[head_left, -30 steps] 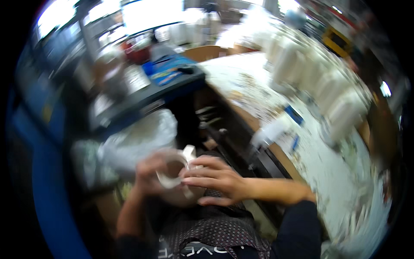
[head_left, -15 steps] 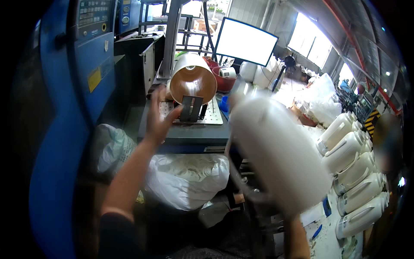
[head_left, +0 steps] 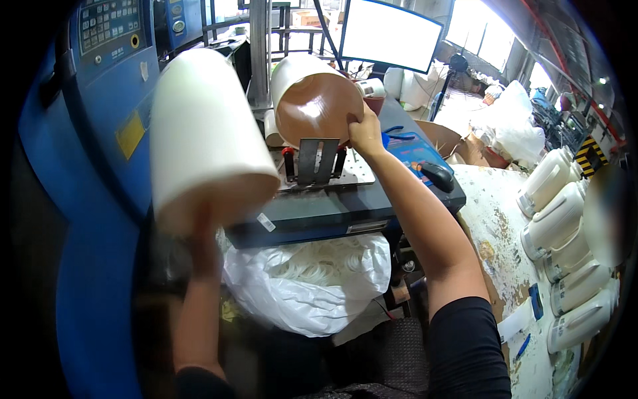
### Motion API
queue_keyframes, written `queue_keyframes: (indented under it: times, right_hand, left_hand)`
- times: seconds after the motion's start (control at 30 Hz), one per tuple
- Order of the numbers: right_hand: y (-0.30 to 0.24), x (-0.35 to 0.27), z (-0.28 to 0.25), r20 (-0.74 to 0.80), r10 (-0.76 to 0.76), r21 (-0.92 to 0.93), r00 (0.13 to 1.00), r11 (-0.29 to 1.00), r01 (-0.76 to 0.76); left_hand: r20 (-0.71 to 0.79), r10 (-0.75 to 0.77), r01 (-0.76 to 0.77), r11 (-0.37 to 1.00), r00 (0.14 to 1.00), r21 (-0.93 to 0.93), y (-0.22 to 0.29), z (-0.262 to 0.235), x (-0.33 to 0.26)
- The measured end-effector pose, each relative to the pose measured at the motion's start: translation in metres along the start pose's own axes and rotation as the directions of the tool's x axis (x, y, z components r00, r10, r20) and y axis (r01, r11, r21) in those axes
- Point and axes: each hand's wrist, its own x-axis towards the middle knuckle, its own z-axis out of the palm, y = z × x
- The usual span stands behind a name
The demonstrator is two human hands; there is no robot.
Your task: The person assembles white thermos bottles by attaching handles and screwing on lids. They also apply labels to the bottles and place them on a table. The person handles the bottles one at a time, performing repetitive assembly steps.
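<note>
Two jugs in hand, one at the fixture.

R fingers [head_left: 359,123] clamped on rim of jug shell [head_left: 312,100] lying on its side in the metal cradle [head_left: 318,159], open brown mouth toward cam. L hand [head_left: 199,229] grips a 2nd white jug [head_left: 203,143] from below, held up left of the press bed; fingers mostly hidden. Judged: swap mid-way. Finished jugs [head_left: 565,233] lined on counter [head_left: 492,219] at right; bag of rings [head_left: 312,279] beneath.
</note>
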Motion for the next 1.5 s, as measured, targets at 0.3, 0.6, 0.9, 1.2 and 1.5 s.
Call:
queue_keyframes:
  times: [0.3, 0.6, 0.9, 1.2, 1.5]
  right_hand:
    - [-0.051, -0.003, -0.035, 0.318, 0.240, -0.488, 0.917, 0.871, -0.059]
    - [-0.190, -0.224, -0.170, 0.674, -0.374, 0.494, 0.637, 0.870, -0.012]
    - [-0.150, -0.389, -0.261, 0.333, 0.149, 0.280, 0.931, 0.927, -0.249]
    - [-0.123, -0.510, -0.322, 0.298, 0.262, -0.082, 0.918, 0.965, -0.249]
    - [-0.114, -0.555, -0.325, 0.153, 0.513, -0.442, 0.845, 0.800, -0.406]
  left_hand:
    - [0.021, -0.382, 0.383, 0.922, 0.924, -0.058, 0.040, -0.136, -0.149]
    - [0.276, -0.539, 0.572, 0.819, 0.796, -0.049, 0.053, -0.148, -0.210]
    - [0.470, -0.459, 0.549, 0.834, 0.754, -0.065, 0.080, -0.086, -0.208]
    - [0.618, -0.416, 0.468, 0.880, 0.667, 0.087, 0.041, -0.079, -0.226]
    - [0.740, -0.355, 0.325, 0.926, 0.571, 0.194, 0.087, -0.022, -0.189]
